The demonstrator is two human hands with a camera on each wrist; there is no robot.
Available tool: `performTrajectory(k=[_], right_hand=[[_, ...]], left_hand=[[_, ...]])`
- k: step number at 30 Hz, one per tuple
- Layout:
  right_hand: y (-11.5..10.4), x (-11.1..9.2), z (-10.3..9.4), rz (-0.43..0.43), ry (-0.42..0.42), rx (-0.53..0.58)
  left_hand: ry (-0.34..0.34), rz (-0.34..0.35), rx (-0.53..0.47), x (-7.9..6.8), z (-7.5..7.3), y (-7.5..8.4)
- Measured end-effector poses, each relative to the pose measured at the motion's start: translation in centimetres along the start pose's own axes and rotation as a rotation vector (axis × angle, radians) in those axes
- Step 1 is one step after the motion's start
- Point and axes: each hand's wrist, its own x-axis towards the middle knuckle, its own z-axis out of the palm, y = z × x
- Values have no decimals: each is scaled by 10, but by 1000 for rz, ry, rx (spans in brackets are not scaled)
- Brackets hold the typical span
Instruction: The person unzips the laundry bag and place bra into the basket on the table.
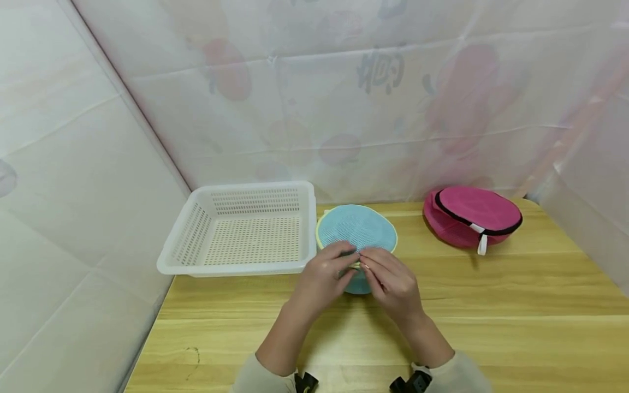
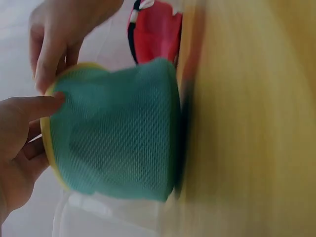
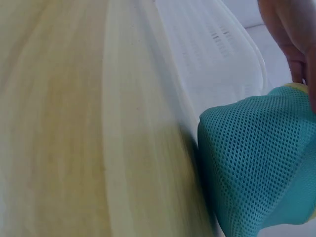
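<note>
A round blue-green mesh bag (image 1: 356, 222) with a yellow rim stands upright on the table, in front of the person. My left hand (image 1: 324, 275) pinches its near rim, the thumb lying on the mesh side in the left wrist view. Close beside it, my right hand (image 1: 395, 281) pinches the same yellow edge, with the fingertips of both hands nearly meeting. Whatever small part sits between the right fingertips is hidden. In the right wrist view the mesh side (image 3: 256, 158) bulges out below the hands.
A white perforated plastic basket (image 1: 241, 270) stands on the wooden table (image 1: 491, 322), left of the mesh bag. At the back right lies a pink bag (image 1: 479, 210) with black zipper trim and a white pull tab. Pale printed sheeting (image 1: 304, 109) hangs behind the table.
</note>
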Motion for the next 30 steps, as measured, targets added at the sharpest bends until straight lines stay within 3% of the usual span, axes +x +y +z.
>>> performTrajectory(k=[4,11,24,30], right_hand=[[-1,-1,1,-7,5,-20],[0,1,-2,-12,1,-21],[9,2,-13,22,36,-10],[8,1,-13,26,28,-12]], left_hand=[[9,20,-10,0,2,5],[36,1,-41,-2,3,-4],[27,-195,-77,-6,-10,-26],[-19,-170,-38,-4,-13,-19]])
